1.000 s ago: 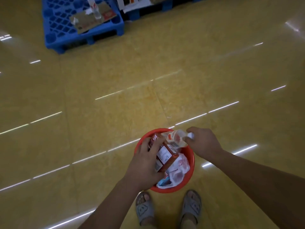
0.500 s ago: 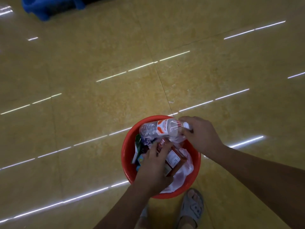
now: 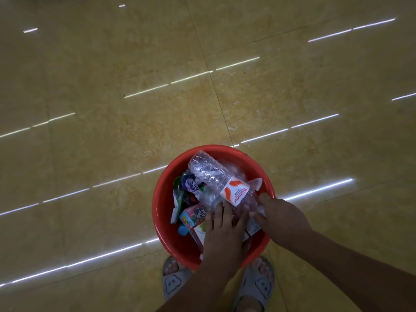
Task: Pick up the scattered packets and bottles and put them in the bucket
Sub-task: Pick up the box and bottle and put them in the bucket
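Observation:
A red bucket point(image 3: 160, 219) stands on the floor just in front of my feet, holding several packets. A clear plastic bottle point(image 3: 210, 174) with a white and orange label lies slanted across the top of them. My right hand point(image 3: 281, 218) is curled around the bottle's neck end at the bucket's right rim. My left hand point(image 3: 222, 235) lies flat inside the bucket with its fingers spread, pressing on packets that it mostly hides. A pink and blue packet point(image 3: 195, 214) and a green and purple packet point(image 3: 189, 185) show to the left of it.
The bucket sits on a glossy yellow tiled floor point(image 3: 112, 97) streaked with light reflections. My feet in grey slippers point(image 3: 172, 281) stand right behind the bucket. A small blue cap point(image 3: 182, 230) lies inside the bucket at the left.
Both hands have gone down into the bucket. The bottle has dropped from above the rim onto the packets. My left hand has spread flat over the red packet. The view has tilted downward.

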### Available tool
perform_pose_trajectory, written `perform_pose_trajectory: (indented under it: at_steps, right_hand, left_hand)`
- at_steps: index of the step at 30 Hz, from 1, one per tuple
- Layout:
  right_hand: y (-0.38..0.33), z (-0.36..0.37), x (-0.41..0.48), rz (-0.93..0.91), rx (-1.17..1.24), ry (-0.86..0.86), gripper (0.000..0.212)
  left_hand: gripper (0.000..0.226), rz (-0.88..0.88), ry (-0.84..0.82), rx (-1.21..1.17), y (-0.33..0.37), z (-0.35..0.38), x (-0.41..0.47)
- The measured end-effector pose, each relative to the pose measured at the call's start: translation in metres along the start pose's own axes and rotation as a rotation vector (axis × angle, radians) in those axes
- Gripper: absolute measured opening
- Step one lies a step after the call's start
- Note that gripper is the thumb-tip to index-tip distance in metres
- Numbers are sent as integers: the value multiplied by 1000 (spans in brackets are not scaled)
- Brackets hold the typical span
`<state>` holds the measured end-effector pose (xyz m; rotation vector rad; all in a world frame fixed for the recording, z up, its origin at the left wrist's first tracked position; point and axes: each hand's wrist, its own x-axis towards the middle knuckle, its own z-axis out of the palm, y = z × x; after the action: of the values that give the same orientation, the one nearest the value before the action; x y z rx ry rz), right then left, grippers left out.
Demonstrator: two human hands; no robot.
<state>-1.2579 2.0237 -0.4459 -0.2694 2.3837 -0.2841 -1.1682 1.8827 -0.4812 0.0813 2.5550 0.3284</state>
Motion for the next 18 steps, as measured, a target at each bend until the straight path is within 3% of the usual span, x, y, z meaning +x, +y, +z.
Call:
perform_pose_trajectory:
  at_steps: [6, 11, 18]
  right_hand:
    - [-12, 4, -6, 18, -88, 58, 33]
    - [-15, 19, -19, 51, -105, 190, 37]
    - [-8, 21, -25, 170, 49, 26, 43]
  left_hand:
    - [62, 53, 45, 27, -7, 10, 8]
    - [72, 94, 48, 64, -8, 11, 8]
    - [73, 211, 94, 74, -27, -5, 4]
